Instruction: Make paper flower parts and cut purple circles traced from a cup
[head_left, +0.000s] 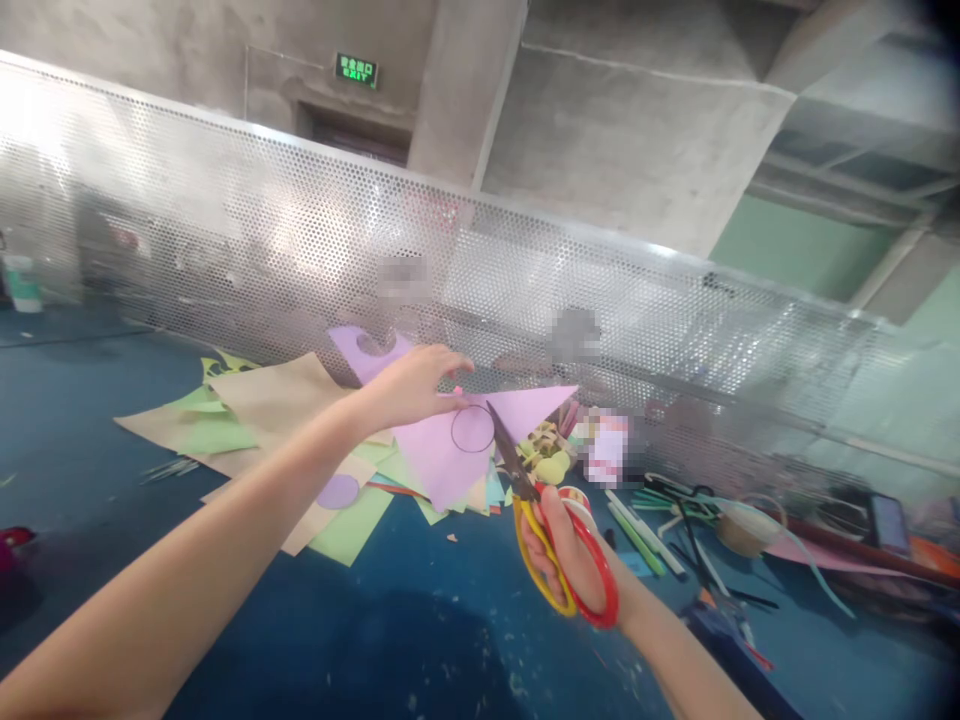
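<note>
A light purple paper (435,465) with a drawn dark circle is held up in front of me by my left hand (424,382), whose thumb lies at its upper edge and whose other fingers are curved. Part of the sheet has a round cut-out at its upper left. My right hand (566,560) is closed in the loops of scissors (520,470) with one red and one yellow handle. The scissor tips touch or overlap the paper just right of the circle.
Brown paper (281,385), green sheets (352,530) and a purple disc (337,491) lie on the blue surface (375,640). A perforated metal panel (262,230) rises behind. Yellow scraps (551,465), a tape roll (750,525), green and white sticks (645,540) and a phone (890,525) lie right.
</note>
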